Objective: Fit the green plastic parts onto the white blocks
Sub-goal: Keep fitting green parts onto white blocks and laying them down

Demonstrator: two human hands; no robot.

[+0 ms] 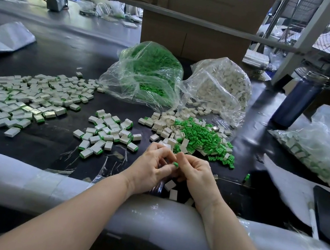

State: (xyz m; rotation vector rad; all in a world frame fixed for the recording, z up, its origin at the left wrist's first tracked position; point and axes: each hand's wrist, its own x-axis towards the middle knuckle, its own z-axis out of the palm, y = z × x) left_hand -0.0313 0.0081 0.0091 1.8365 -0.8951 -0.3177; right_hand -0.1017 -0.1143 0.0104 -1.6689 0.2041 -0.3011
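Between both hands, low on the bench (65,60), a green part (176,165) is being pinched by right hand (193,172) fingers, at three o'clock of the left hand (152,166), whose curled fingers' hold is not being shown.

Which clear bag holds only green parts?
The middle bag, directly left of the bag of white blocks. The bag at far right holds white blocks with green showing.
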